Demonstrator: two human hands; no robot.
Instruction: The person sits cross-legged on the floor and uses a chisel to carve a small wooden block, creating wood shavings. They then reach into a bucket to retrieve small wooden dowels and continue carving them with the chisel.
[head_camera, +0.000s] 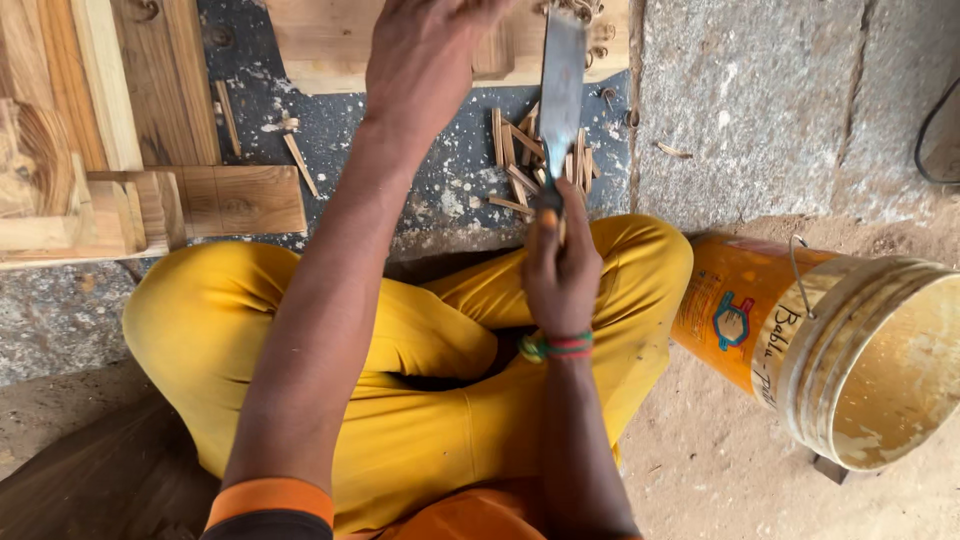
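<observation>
My right hand (562, 268) grips the handle of a wide flat metal blade (561, 92) that points away from me toward a pale wooden board (330, 45). My left hand (425, 55) reaches forward onto that board near the top edge; its fingers are partly out of view, and whether it holds a small piece of wood there is unclear. Several thin split wood sticks (530, 160) lie in a heap on the speckled dark surface just under the blade. I sit cross-legged in yellow trousers (420, 370).
An orange plastic bucket (790, 330) lies on its side at my right on the sandy ground. Wooden planks and blocks (150, 190) are stacked at the left. A loose stick (300, 165) lies between them and the heap. Grey stone (760, 100) is at the upper right.
</observation>
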